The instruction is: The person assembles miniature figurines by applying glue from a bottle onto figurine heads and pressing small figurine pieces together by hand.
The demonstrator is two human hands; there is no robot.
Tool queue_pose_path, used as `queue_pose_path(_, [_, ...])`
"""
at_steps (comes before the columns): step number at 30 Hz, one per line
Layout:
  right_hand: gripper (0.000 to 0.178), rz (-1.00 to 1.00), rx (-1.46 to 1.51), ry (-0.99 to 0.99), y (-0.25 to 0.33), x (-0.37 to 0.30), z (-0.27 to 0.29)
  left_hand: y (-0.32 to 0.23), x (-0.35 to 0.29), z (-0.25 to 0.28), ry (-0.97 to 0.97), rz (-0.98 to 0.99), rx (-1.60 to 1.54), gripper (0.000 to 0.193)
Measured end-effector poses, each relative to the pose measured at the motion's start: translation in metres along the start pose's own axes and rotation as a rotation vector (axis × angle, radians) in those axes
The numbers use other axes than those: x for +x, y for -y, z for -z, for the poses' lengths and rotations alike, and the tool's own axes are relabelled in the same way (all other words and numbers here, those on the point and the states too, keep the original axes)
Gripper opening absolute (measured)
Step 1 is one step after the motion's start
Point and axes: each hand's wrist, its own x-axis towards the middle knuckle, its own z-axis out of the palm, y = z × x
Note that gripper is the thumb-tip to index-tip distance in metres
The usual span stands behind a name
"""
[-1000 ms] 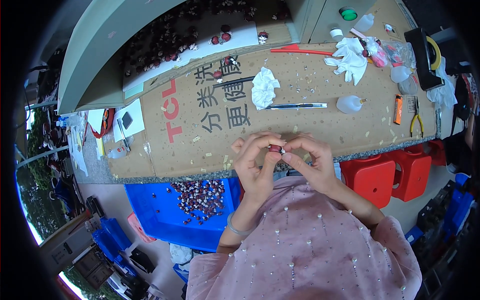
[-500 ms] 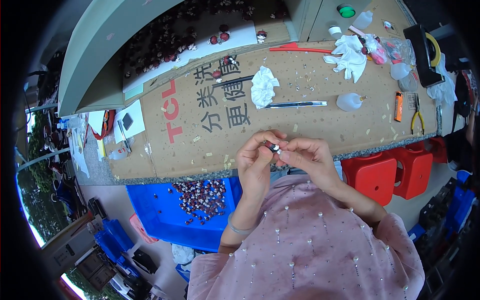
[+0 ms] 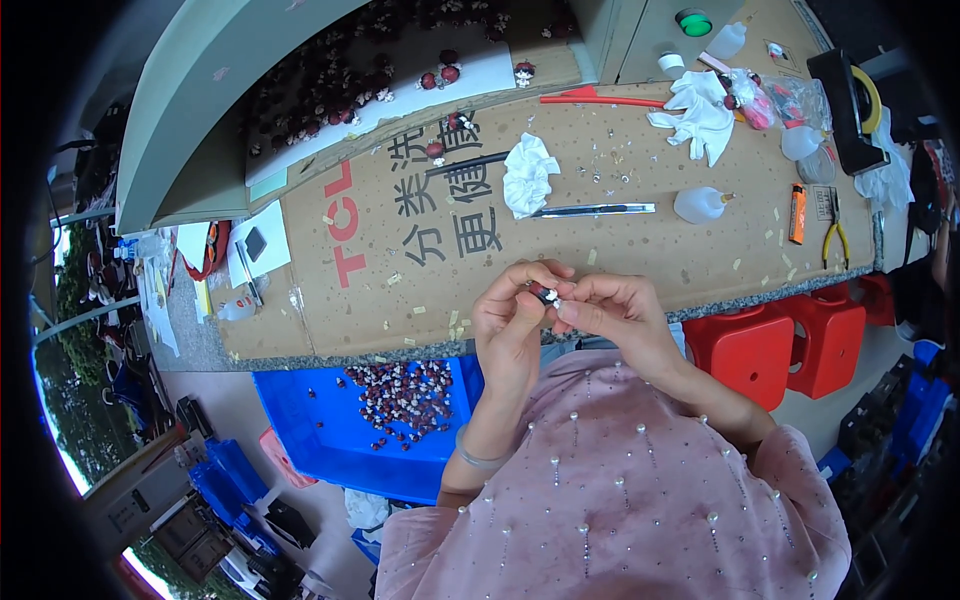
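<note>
Over the near edge of the cardboard-covered bench, both hands meet around a small figurine (image 3: 546, 295) with a dark red head and a white body. My left hand (image 3: 510, 318) pinches its head end between thumb and fingers. My right hand (image 3: 617, 312) is closed at its white end, thumb and forefinger touching it; the fingers partly hide the piece. Beyond the hands lie a crumpled white cloth (image 3: 529, 175) and a pen (image 3: 598, 210). A squeeze bottle with a thin tip (image 3: 702, 205) stands farther right.
Below the bench at left, a blue bin (image 3: 300, 430) holds many like figurines (image 3: 405, 395). More fill the grey cabinet (image 3: 165, 150). White gloves (image 3: 692, 112), an orange box cutter (image 3: 797, 213), yellow-handled pliers (image 3: 835, 240) and a tape dispenser (image 3: 845, 115) lie at right. Red stools (image 3: 745, 350) stand beneath.
Almost nothing differs. Both hands stay in place around the figurine, with only a slight shift of the right fingertips.
</note>
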Motion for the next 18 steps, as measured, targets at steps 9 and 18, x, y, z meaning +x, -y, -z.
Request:
queue_pose_path(9, [0.023, -0.053, 0.003, 0.043, -0.003, 0.003, 0.005, -0.011, 0.004, 0.0, -0.033, -0.401, 0.818, 0.03])
queue_pose_path(18, [0.025, -0.112, 0.164, 0.108, -0.011, 0.005, 0.01, -0.019, 0.001, -0.008, -0.062, -0.502, 1.087, 0.024])
